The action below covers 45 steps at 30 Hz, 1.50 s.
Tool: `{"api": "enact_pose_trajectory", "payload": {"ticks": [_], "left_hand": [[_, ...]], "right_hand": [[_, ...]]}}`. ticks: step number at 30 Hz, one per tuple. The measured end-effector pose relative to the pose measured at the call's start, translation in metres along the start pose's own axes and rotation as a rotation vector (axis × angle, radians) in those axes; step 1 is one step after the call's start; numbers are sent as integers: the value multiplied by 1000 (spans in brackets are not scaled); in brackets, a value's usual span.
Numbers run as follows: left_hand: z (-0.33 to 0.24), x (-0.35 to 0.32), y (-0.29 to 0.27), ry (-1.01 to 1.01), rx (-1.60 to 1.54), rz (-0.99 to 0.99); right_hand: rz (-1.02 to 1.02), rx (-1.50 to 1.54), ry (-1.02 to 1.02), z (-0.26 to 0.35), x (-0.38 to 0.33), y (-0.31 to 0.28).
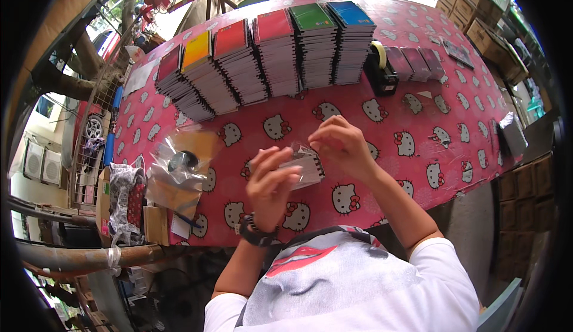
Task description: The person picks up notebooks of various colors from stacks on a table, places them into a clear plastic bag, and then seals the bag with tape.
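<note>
Left of the fingers point(277, 175), shows clear plastic wrappers point(170, 193). Curls left hand point(268, 183) loosely, cannot tell whether grasping, with small spiral notebook point(309, 172) between both hands; bunches right hand point(343, 144), cannot tell whether pinching clear film point(303, 152).

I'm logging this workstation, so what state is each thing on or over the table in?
Left hand: raised, fingers apart
Right hand: raised, fingers bent; grip unclear
Small spiral-bound pad: white side up, partly hidden
Wristwatch: strapped on
Notebook stacks: six, standing, top covers closed
Tape dispenser: upright, roll loaded
Purple booklets: lying in a row
Clear plastic: loose, crinkled
</note>
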<state>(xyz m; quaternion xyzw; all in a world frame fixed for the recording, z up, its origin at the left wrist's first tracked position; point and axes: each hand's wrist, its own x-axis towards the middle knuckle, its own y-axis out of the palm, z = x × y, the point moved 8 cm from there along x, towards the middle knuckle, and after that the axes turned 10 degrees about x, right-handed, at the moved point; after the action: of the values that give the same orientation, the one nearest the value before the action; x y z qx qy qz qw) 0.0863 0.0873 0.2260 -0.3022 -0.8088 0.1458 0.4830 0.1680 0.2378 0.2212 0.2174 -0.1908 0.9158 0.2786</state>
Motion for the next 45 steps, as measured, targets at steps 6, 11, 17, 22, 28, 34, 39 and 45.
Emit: {"api": "enact_pose_trajectory", "payload": {"ticks": [6,11,17,22,28,34,39,45], "left_hand": [[89,-29,37,-699,-178,369],[84,-18,39,-639,-537,166],[103,-43,60,-664,-437,459],[102,-53,76,-814,-737,573],[42,-29,37,-213,-165,436],[47,-60,42,-157,15,163],[49,-58,40,-243,44,31],[60,-49,39,-412,87,83]], "right_hand": [[336,233,500,-88,-5,45],[166,749,439,-74,16,34],[588,190,580,-102,-23,48],[490,28,171,-74,-19,57],[504,-197,-55,-29,-49,43],[153,-244,-178,-30,-63,47],[72,-227,35,-38,-60,48],[78,42,550,-69,-41,46]]}}
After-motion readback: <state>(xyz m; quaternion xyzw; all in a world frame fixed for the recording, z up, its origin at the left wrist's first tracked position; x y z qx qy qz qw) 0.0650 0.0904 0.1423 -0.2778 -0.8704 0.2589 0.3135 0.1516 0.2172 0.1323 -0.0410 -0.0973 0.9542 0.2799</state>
